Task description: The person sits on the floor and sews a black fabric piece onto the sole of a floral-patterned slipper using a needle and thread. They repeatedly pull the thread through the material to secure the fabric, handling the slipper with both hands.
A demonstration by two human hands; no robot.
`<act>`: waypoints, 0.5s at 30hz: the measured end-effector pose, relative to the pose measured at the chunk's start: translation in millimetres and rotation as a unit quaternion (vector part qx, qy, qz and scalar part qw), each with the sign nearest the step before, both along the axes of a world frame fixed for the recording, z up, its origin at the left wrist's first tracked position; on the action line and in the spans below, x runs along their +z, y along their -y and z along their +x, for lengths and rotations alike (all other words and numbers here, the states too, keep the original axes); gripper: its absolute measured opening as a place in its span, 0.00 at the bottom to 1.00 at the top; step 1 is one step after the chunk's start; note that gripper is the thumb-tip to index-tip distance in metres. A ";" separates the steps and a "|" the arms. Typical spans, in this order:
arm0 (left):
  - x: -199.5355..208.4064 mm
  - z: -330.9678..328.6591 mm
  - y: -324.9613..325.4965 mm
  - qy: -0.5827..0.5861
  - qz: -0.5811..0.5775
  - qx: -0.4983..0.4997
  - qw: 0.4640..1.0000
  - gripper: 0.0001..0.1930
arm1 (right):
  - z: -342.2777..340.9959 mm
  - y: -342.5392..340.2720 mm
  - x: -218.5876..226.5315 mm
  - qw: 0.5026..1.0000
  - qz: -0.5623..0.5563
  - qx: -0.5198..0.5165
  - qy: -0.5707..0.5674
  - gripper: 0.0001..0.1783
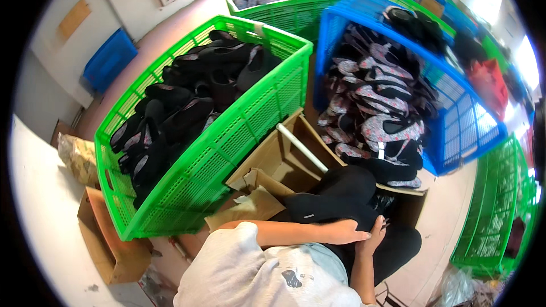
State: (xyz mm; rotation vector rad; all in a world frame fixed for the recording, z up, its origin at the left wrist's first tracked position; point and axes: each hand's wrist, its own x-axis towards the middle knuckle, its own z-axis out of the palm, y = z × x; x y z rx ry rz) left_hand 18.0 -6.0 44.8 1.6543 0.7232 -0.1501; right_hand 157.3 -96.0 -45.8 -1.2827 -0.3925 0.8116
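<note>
Left hand (341, 232) laid flat, fingers together, on a black shoe (333, 209) held low in the lap, just above the dark trousers. Right hand (372, 236) coming up from below, fingers curled against the shoe's right edge, touching the left fingertips; grip not clearly seen (cannot tell whether clamped or only pressed against it). Both forearms crossing in from the lower edge, over a grey shirt.

Directly beyond the shoe, an open cardboard box (273, 165) with a white tube (301, 148) lying slantwise across it. To the left, a green crate (227, 153) packed with black shoes. To the right, a blue crate (460, 131) heaped with patterned pink-and-grey shoes, black ones on top at the near end. Farther back, another green crate (290, 14) of dark shoes. Flattened cardboard (108, 244) at lower left, under the green crate's corner.
</note>
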 end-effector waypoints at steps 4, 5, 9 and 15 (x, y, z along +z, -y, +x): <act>19.3 -12.5 10.5 0.070 0.078 -0.031 0.994 0.25 | 5.6 -6.0 5.2 0.997 -0.052 -0.058 -0.012 0.21; 23.8 -20.4 17.3 0.185 0.172 -0.012 0.967 0.22 | 18.7 -4.0 -4.6 0.997 -0.029 -0.051 -0.041 0.24; 61.2 -47.1 6.7 0.483 0.276 0.053 0.829 0.19 | 60.2 3.4 -4.3 0.994 -0.007 -0.096 -0.053 0.27; 5.7 -63.2 1.9 0.213 0.332 0.197 0.898 0.24 | 75.8 21.9 24.2 0.982 0.073 -0.079 -0.157 0.29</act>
